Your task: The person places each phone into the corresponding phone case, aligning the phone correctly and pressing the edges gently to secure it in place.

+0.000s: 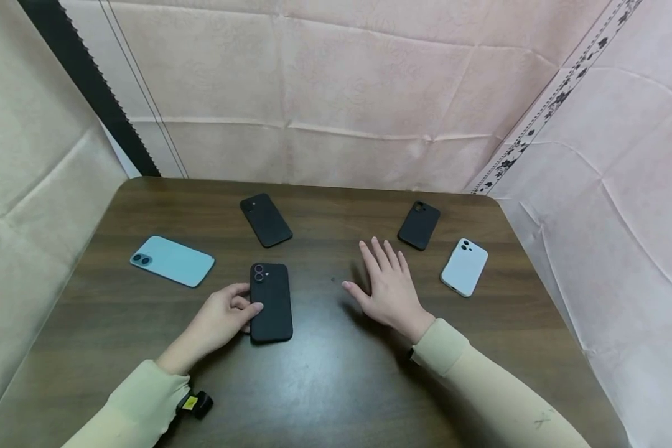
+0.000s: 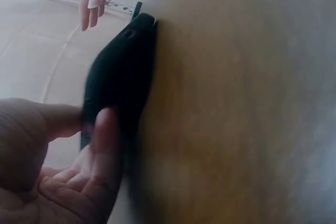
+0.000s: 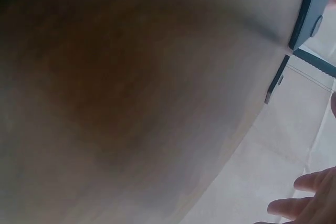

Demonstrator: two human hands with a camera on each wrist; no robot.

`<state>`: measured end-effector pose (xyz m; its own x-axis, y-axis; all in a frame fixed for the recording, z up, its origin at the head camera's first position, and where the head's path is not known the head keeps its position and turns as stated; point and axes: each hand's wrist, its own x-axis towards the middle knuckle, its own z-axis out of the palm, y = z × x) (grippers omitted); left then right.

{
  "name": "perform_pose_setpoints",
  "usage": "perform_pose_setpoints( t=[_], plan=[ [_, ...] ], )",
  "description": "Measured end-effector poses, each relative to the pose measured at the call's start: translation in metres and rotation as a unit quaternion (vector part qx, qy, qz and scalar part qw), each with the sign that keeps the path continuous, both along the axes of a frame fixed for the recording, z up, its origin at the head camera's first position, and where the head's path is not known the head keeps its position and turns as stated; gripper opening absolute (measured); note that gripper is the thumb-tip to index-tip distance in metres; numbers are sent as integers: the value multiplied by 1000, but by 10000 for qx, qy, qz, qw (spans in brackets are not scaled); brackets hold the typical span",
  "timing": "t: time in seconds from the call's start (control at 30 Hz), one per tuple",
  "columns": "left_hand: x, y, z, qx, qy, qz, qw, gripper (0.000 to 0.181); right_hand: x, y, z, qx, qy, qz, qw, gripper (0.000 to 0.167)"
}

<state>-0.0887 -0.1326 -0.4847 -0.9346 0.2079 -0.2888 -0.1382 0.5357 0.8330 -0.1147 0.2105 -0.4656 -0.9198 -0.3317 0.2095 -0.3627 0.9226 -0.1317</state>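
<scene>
A black smartphone (image 1: 271, 308) with two camera lenses lies back side up near the middle of the table. My left hand (image 1: 221, 314) grips its left edge, thumb on the back and the other fingers curled at the side. In the left wrist view the same phone (image 2: 123, 72) appears edge-on, with the left hand (image 2: 73, 166) pinching its side. To the right, my right hand (image 1: 389, 286) is spread with straight fingers over the wood and holds nothing. Only its fingertips (image 3: 307, 182) show in the right wrist view.
On the brown wooden table (image 1: 313, 398) lie a light blue phone (image 1: 173, 260) at left, a black phone (image 1: 266, 219) behind, another black phone (image 1: 419, 225) at back right and a white phone (image 1: 465, 267) at right. Pale cloth (image 1: 358, 93) hangs around the table.
</scene>
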Motion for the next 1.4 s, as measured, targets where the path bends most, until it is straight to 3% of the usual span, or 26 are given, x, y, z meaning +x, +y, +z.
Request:
perform_pose_setpoints(
  t=[0.1, 0.23, 0.37, 0.53, 0.87, 1.1, 1.4],
  plan=[
    [0, -1, 2, -192, -37, -103, 9998, 74, 0, 1, 2, -11, -50, -36, 10000, 85],
    [0, -2, 3, -682, 163, -118, 9975, 98, 0, 1, 3, -48, -92, -51, 9999, 84],
    [-2, 0, 6, -1345, 349, -223, 9900, 113, 1, 2, 4, -134, -194, -61, 9997, 83],
    [-5, 2, 10, -1894, 453, -392, 9801, 115, 1, 3, 4, -202, -274, -78, 9994, 82],
    [-9, 10, 20, -2404, 360, -517, 9686, 113, 3, 5, 3, -392, -320, -56, 9987, 81],
    [-12, 13, 22, -2556, 520, -618, 9634, 109, 3, 6, 2, -494, -318, -25, 9983, 82],
    [-12, 12, 22, -2615, 496, -615, 9620, 108, 4, 9, 1, -508, -280, -86, 9983, 81]
  ],
)
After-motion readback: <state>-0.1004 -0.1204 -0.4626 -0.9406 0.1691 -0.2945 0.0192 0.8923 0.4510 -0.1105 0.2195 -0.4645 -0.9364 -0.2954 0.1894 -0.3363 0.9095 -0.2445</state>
